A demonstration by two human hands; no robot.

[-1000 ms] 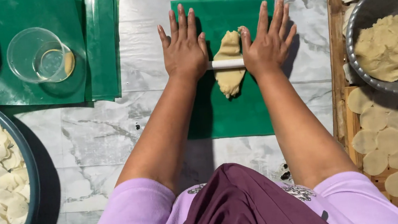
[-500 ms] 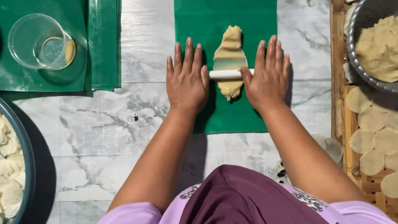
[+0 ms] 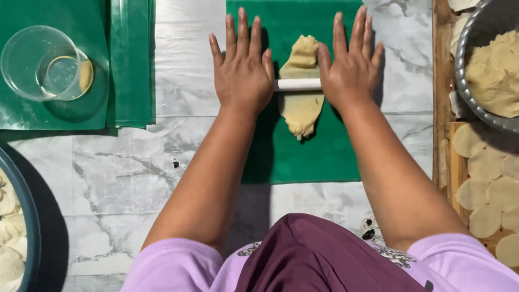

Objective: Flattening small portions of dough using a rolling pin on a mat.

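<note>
A green plastic sheet (image 3: 332, 150) lies on the marble floor. On it rests a long flattened strip of pale yellow dough (image 3: 303, 111). A thin white rolling pin (image 3: 297, 84) lies across the middle of the dough. My left hand (image 3: 242, 69) presses flat on the pin's left end, fingers stretched out. My right hand (image 3: 350, 65) presses flat on its right end in the same way. Only the pin's middle shows between the palms.
A clear plastic cup (image 3: 45, 65) stands on a stack of green sheets (image 3: 130, 56) at the upper left. A dark basin (image 3: 25, 214) of thin dough discs sits at the left. A metal bowl (image 3: 475, 100) of dough and a wooden tray (image 3: 453, 168) of discs stand at the right.
Both hands rolled the pin toward me from the dough's far part, then back out to its middle. The dough strip has grown longer and flatter.
</note>
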